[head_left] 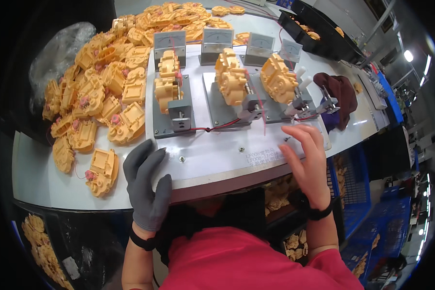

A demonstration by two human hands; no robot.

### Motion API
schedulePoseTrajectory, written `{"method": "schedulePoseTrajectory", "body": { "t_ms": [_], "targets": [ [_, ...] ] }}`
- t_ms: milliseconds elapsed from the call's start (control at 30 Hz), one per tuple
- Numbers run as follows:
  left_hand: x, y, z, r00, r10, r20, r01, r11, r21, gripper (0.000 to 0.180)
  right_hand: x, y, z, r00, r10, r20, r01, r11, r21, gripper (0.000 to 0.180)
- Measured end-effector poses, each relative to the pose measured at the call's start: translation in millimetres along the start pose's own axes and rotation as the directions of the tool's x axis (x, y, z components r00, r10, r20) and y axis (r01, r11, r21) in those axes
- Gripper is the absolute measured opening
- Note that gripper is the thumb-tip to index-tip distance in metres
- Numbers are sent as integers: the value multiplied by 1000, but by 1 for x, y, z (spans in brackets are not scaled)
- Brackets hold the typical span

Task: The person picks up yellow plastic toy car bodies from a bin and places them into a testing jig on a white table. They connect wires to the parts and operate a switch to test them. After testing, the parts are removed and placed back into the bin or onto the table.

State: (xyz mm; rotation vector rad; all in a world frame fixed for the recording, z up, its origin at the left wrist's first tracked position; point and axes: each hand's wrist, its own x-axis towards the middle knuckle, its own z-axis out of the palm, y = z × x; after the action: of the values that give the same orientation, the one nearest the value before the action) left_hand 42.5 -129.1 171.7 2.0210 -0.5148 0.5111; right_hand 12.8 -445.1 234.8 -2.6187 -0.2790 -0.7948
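My left hand [150,182], in a grey glove with bare-looking fingertips, hovers at the front edge of a white test board [208,164]. Its fingers are apart and hold nothing. Bare, with fingers spread, my right hand [308,162] is over the board's front right part, near a thin red and black wire. Three yellow plastic gearbox housings sit in grey metal fixtures: a left one [167,87], a middle one [231,79] and a right one [278,79]. Behind them stand several analog meters [218,42]. One loose yellow housing [103,171] lies just left of my gloved hand.
A heap of yellow housings [92,87], some with red-wired motors, covers the table's left and back. A clear plastic bag [63,50] lies beside it. At right are a dark brown cloth [340,96] and a blue crate [355,186]; a black bin [319,31] stands behind.
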Motion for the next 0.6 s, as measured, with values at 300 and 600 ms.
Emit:
{"method": "schedulePoseTrajectory", "body": {
  "t_ms": [300,600],
  "targets": [
    [2,0,-3,998,-43,38,42,998,36,44,24,-37,33,980,-93,177,57,978,201,10],
    [-1,1,-4,997,-79,19,79,997,26,41,20,-36,38,986,-6,168,-33,973,230,9]
  ]
}}
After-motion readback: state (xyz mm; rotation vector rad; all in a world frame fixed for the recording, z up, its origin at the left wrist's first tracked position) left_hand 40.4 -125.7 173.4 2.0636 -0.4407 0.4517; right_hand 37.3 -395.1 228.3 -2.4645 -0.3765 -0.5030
